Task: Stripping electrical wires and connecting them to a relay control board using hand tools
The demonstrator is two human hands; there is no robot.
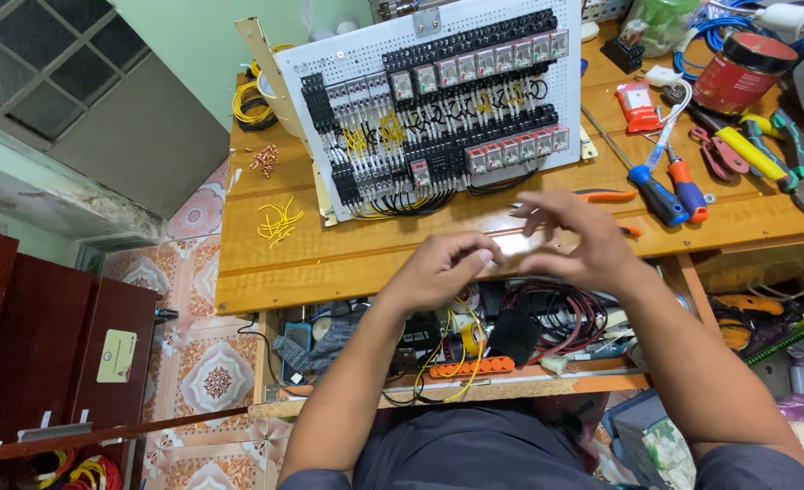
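My left hand [443,269] hovers over the front edge of the wooden workbench [329,263], fingers curled loosely, holding nothing I can make out. My right hand [573,238] is just beside it, fingers spread and slightly blurred, fingertips near the left hand's. Behind both hands a white perforated panel [438,104] leans upright, filled with rows of relays, black terminal blocks and yellow and black wiring.
Screwdrivers [670,186], pliers [783,154] and a red can [742,59] lie at the bench's right. Cut yellow wire pieces [279,220] and copper lugs [264,160] lie at the left. A lower shelf holds cable coils and an orange power strip [470,367].
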